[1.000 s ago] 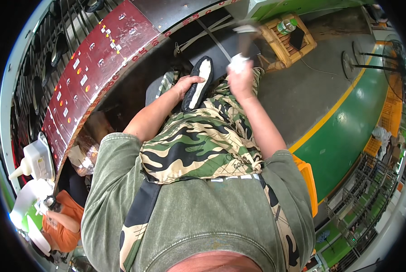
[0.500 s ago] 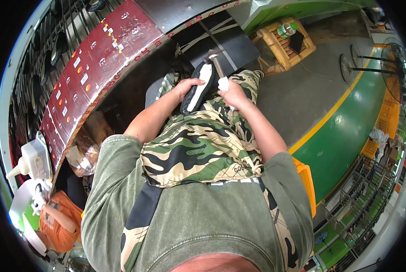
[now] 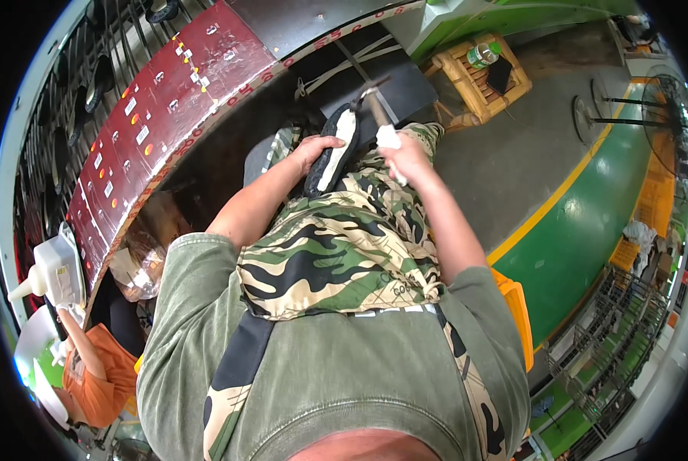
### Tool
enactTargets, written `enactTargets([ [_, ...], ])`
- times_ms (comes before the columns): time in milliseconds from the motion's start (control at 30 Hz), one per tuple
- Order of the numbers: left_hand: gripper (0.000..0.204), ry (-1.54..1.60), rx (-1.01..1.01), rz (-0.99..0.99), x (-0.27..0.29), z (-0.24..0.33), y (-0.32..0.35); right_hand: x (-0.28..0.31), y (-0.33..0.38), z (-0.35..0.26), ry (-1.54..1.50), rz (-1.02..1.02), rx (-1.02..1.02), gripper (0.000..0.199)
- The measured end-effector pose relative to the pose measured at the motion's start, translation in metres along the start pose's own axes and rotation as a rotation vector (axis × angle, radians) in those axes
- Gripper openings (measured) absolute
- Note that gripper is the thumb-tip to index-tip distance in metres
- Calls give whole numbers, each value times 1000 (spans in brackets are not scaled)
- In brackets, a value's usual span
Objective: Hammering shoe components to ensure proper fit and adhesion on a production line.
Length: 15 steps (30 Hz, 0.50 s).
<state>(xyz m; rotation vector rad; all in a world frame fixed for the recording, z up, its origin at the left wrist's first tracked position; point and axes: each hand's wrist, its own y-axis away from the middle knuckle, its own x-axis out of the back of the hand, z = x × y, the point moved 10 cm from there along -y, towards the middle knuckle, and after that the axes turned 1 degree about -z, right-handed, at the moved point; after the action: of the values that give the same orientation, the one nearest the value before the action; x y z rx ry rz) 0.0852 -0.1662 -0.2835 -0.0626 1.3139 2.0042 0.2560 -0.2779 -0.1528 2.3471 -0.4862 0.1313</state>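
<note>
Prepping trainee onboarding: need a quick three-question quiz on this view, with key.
1. True or false: the person's left hand holds the black shoe.
2. The right hand grips:
A) scissors
B) a hammer
C) a brush
3. Fill in: the bottle with the green cap is on a wooden ____.

Key:
1. True
2. B
3. stool

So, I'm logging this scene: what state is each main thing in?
Black shoe: pale face up, held
Left hand: closed on the shoe
Hammer: held, head near shoe's far end, contact unclear
Right hand: closed around the hammer's handle
Bottle: capped
Bamboo stool: standing upright
Camouflage apron: worn
</note>
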Motion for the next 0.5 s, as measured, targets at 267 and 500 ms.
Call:
enactTargets([
  [267,51,-43,27,-5,-11,3,9,32,24,-41,-436,565,522,22],
  [500,51,-6,40,-16,2,-4,6,49,15,-57,-279,222,271,20],
])
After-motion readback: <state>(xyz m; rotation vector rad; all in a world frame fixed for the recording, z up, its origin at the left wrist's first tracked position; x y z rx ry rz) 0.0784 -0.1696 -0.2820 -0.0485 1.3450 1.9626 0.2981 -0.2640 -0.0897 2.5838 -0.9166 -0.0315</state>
